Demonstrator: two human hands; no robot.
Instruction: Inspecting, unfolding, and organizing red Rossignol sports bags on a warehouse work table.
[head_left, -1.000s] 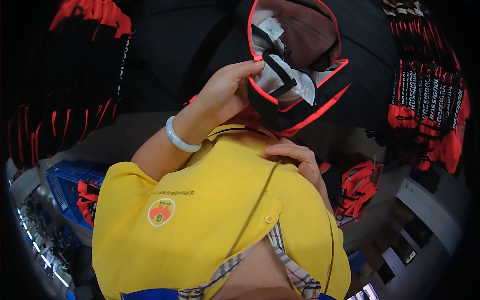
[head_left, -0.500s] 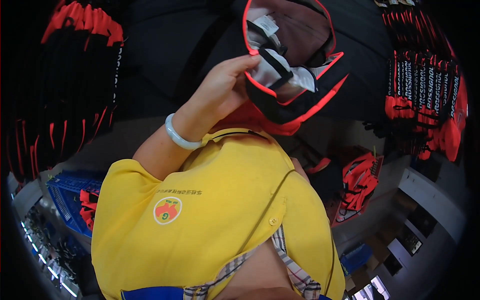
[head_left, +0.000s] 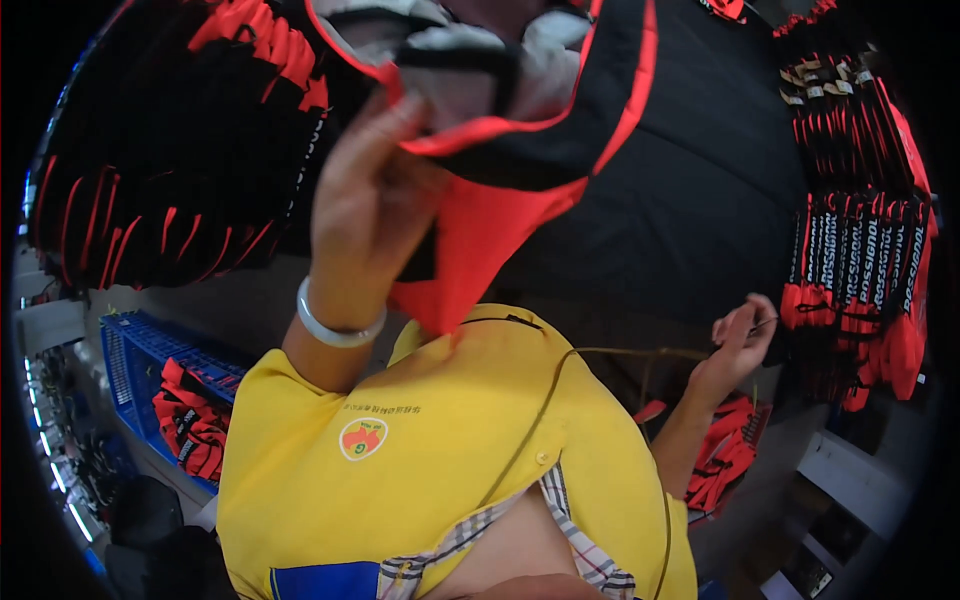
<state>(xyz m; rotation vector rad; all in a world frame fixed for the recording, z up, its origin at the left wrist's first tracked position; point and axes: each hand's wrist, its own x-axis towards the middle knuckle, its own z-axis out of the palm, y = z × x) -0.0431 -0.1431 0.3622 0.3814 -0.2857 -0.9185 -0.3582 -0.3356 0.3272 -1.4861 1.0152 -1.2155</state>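
My left hand (head_left: 370, 205), with a pale bracelet on its wrist, pinches the rim of a black bag (head_left: 510, 168) edged in red. The bag gapes open and shows a light grey lining; its top runs out of the picture, and a red panel hangs toward my yellow shirt. Hand and bag are blurred by motion. Off to the right, apart from the bag, my right hand (head_left: 742, 340) is closed. A brown cord (head_left: 552, 400) runs from my chest to it. A thin dark tip shows at its fingers; what kind of thing it is, I cannot make out.
A black-covered table (head_left: 690, 190) lies ahead. Piled black-and-red bags (head_left: 170, 150) stand at left, with more stacked bags (head_left: 850, 250) at right. Below left, a blue crate (head_left: 130, 365) holds red-and-black pieces; similar pieces (head_left: 725, 460) lie at lower right.
My left hand has carried the bag left and up, turning it. My right hand, hidden before, has come out at the right with the cord stretched to it. The whole view has shifted.
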